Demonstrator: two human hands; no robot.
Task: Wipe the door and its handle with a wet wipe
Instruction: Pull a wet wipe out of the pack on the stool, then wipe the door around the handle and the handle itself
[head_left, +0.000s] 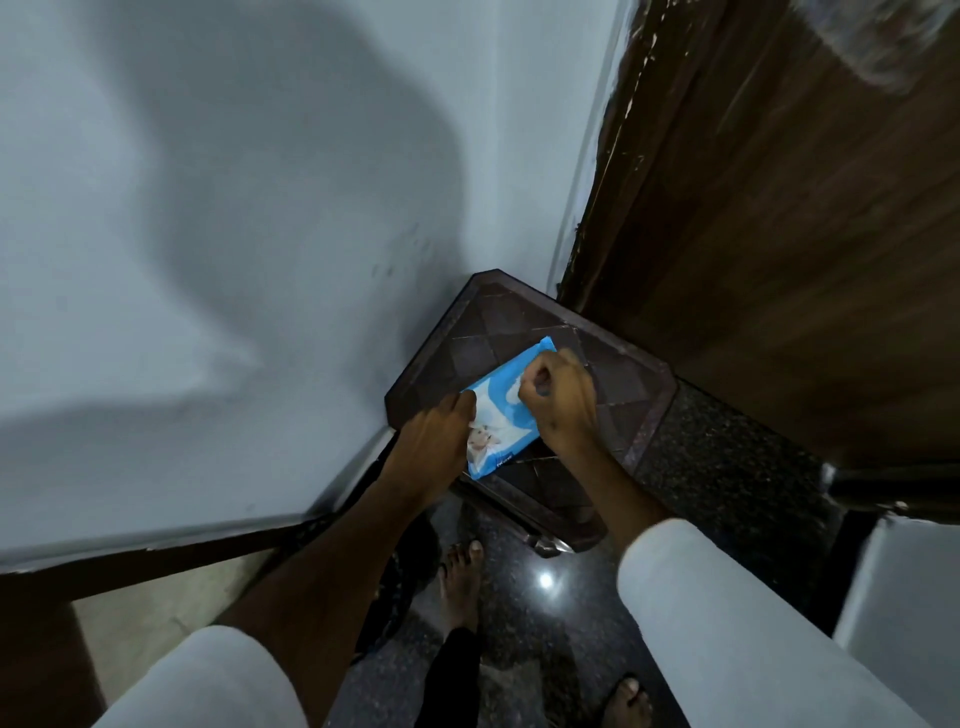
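A blue wet wipe pack (498, 415) lies flat on a small dark brown stool (478, 332) in the corner. My left hand (434, 441) presses on the pack's left edge and holds it down. My right hand (558, 402) is closed over the pack's top, fingers pinched at the white flap (511, 391). Whether a wipe is between the fingers I cannot tell. The brown wooden door (779, 234) stands on the right, its lower part in view. No handle shows.
A pale blue-grey wall (234, 234) fills the left, meeting the door frame (602, 171) behind the stool. The dark polished floor (540, 597) reflects a light. My bare feet (460, 582) stand just below the stool. A white object (893, 597) sits at the lower right.
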